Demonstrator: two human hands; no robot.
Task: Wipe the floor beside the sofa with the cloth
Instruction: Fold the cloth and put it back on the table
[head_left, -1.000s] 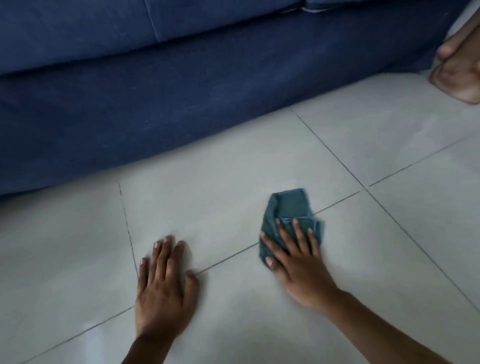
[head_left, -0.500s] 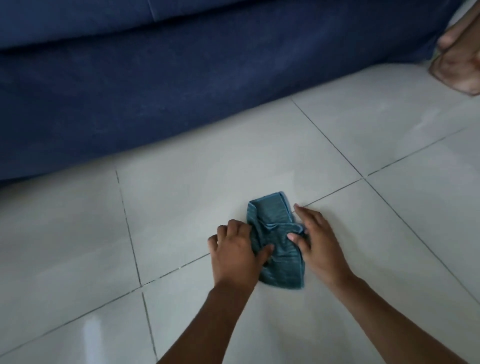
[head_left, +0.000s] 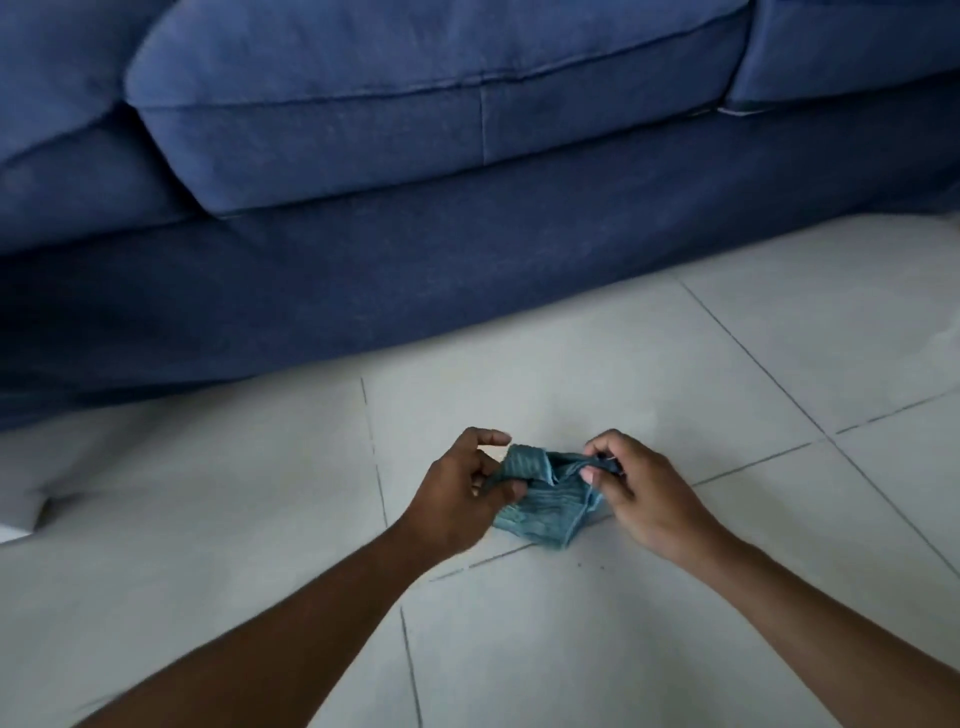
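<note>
— What sort of place is this?
— A home, a living room by the look of it. A blue fabric sofa (head_left: 415, 249) with loose seat cushions (head_left: 426, 104) fills the far side.
— And the near side?
— Pale floor (head_left: 571, 649) tiles with dark grout lines.

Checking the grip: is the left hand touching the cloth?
Touching. The head view shows the left hand pinching the cloth, its thumb pressed on the fabric.

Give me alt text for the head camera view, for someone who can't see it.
Two bare hands, the left hand and the right hand, pinch a bunched teal cloth between them over a pale tiled floor. A dark blue sofa fills the top of the frame.
</note>
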